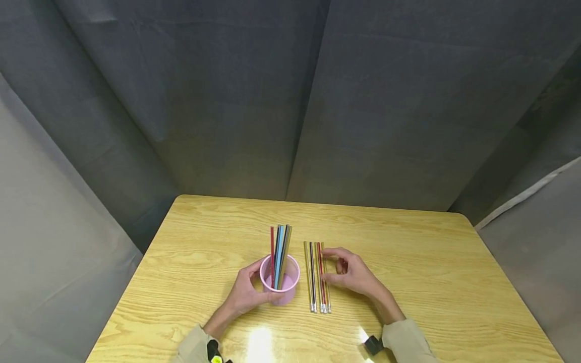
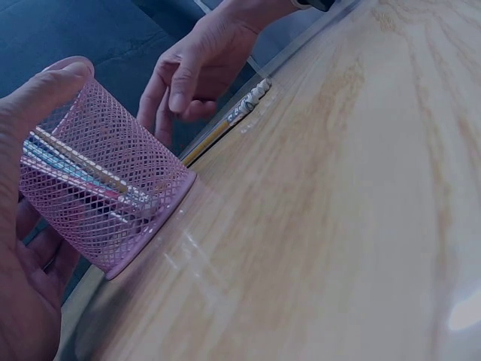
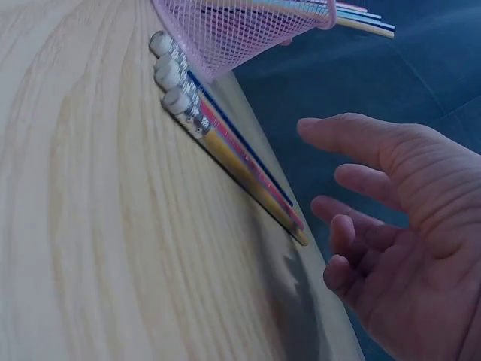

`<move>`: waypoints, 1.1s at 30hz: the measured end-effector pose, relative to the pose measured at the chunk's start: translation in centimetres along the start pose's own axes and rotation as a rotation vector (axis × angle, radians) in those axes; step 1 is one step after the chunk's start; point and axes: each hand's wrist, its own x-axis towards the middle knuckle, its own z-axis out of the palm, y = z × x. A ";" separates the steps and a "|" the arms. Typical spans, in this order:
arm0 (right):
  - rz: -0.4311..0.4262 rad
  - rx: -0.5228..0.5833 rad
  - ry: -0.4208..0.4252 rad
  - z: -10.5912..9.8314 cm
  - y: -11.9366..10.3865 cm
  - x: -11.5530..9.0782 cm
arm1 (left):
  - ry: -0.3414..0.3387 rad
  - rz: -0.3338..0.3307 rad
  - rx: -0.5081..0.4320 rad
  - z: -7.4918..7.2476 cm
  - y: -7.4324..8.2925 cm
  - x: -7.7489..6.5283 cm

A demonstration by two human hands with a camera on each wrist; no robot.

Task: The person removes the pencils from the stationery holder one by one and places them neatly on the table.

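Observation:
A pink mesh pencil cup (image 1: pixel 287 298) stands on the table, and my left hand (image 1: pixel 243 295) grips its side, with the thumb along the near side by the rim in the left wrist view. Several pencils (image 1: pixel 280 252), red, blue, dark and gold, lean inside the cup. To the right of it, a row of pencils (image 1: pixel 312 277) lies side by side, white erasers (image 3: pixel 176 100) toward me. Over the right edge of this row is my right hand (image 1: pixel 358 276), thumb and fingers apart. In the right wrist view it holds nothing and looks raised off the table.
The wood-grain table (image 1: pixel 454 282) extends on both sides of the hands. Grey curtains (image 1: pixel 236 101) hang behind it and at both sides. A bright reflection (image 1: pixel 260 345) shows on the near tabletop.

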 end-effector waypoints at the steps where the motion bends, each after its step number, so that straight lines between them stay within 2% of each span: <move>1: -0.004 0.005 0.006 0.0 -0.1 0.0 | 0.000 -0.001 0.000 0.0 0.0 0.0; 6: -0.009 0.022 0.025 0.1 -1.1 0.0 | -0.002 -0.012 -0.011 0.0 0.0 -0.1; 11: -0.018 -0.017 0.050 0.6 -2.4 0.0 | -0.006 0.006 -0.021 0.0 -0.1 -0.1; 14: -0.050 -0.032 0.050 1.1 -3.0 0.1 | -0.006 0.017 -0.017 -0.1 -0.2 -0.1; 22: -0.164 0.025 0.013 2.2 -4.6 0.8 | -0.010 0.017 -0.009 0.0 -0.1 0.0; 33: -0.225 0.060 -0.016 3.2 -6.1 2.2 | -0.023 0.012 -0.017 -0.1 -0.2 0.0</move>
